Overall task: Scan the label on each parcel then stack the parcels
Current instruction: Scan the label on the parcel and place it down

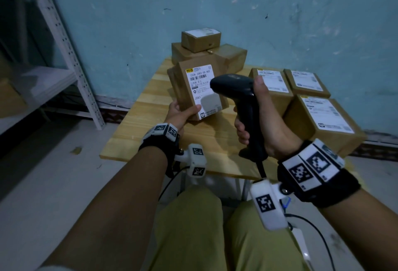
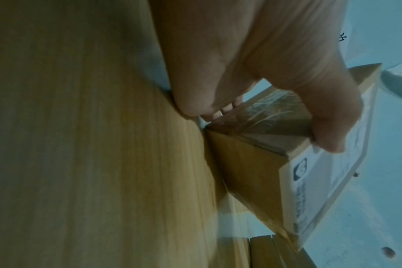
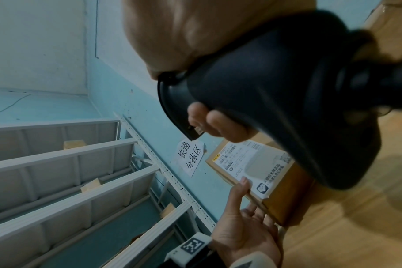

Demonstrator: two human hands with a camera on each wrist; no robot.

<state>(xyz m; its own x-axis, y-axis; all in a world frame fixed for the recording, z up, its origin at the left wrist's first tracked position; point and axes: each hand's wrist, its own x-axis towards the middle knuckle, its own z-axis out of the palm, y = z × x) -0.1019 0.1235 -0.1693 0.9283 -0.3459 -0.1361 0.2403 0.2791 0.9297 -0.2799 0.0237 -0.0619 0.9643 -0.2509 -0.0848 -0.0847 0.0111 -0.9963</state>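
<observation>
One scanner [image 1: 241,98], six parcels [image 1: 200,89]

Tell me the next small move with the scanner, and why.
Probably tip the scanner down a touch onto the barcode and pull the trigger. The right hand grips it just beside the label, and the left hand holds the parcel tilted with its label facing up; it is not yet on the stack.

wooden table [image 1: 137,132] light planks, by wall | blue-green wall [image 1: 280,12] scuffed, chipped paint | white metal shelving [image 1: 71,59] left, small boxes on shelves [image 3: 73,144] | paper sign [image 3: 190,157] on wall, handwritten | floor [image 1: 43,173] pale grey
</observation>
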